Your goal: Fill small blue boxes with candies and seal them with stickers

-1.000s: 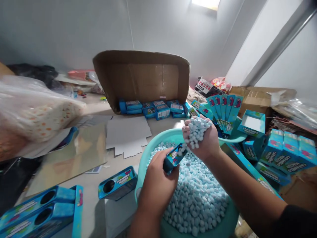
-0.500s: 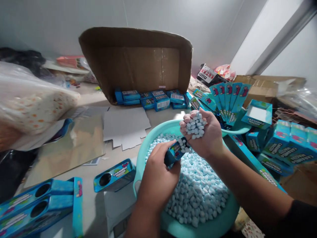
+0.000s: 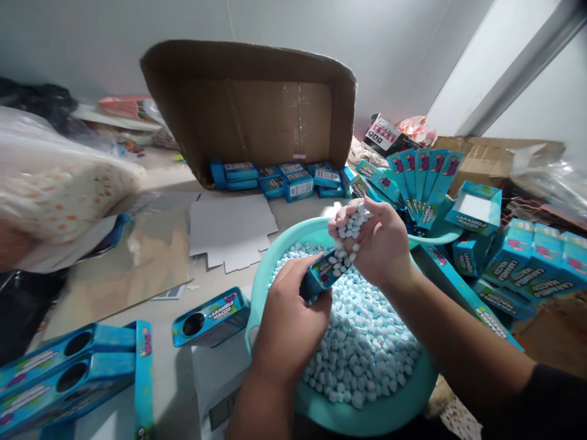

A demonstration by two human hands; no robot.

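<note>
My left hand is wrapped round a small blue candy box, tilted with its open end toward my right hand. My right hand, palm up and cupped, holds a heap of pale blue candies. Several candies lie between the palm's lower edge and the mouth of the box. Below both hands stands a turquoise basin holding a mass of the same candies. A blue box with a round hole lies left of the basin, on a white scale.
A large cardboard box at the back holds several blue boxes. More hole-fronted boxes stand at lower left. Flat cardboard and a plastic bag lie left. Fanned blue strips and upright boxes crowd the right.
The heap in my right palm has shrunk, with candies shifting down toward the box's mouth. My left hand keeps its hold on the box. The whole view has shifted slightly.
</note>
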